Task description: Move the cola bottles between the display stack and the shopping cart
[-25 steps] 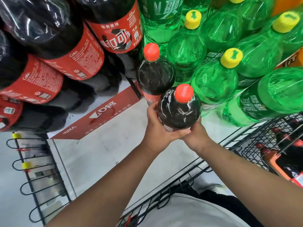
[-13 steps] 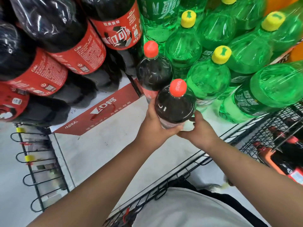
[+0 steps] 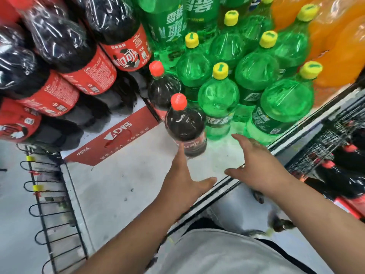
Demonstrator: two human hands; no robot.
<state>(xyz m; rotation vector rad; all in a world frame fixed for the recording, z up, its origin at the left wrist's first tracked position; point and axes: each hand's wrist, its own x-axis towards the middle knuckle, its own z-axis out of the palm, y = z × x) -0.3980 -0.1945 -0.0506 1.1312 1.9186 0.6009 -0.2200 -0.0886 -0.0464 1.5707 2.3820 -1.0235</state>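
A cola bottle (image 3: 184,124) with a red cap stands upright on the white display platform (image 3: 122,180), just in front of a second upright cola bottle (image 3: 163,88). My left hand (image 3: 184,182) is spread flat below it, one fingertip touching the bottle's base. Off to the right my right hand (image 3: 256,167) hovers with its fingers straight, apart from the bottle and holding nothing. The wire shopping cart (image 3: 324,147) at the right edge holds more cola bottles (image 3: 343,175).
Shrink-wrapped cola packs (image 3: 65,62) are stacked at the upper left. Green soda bottles (image 3: 219,95) crowd the platform right of the cola, with orange bottles (image 3: 339,46) behind. A wire rack (image 3: 45,204) stands at lower left.
Both hands have let go of the cola bottle, which now stands on the platform. The hands have drawn back toward me with fingers spread.
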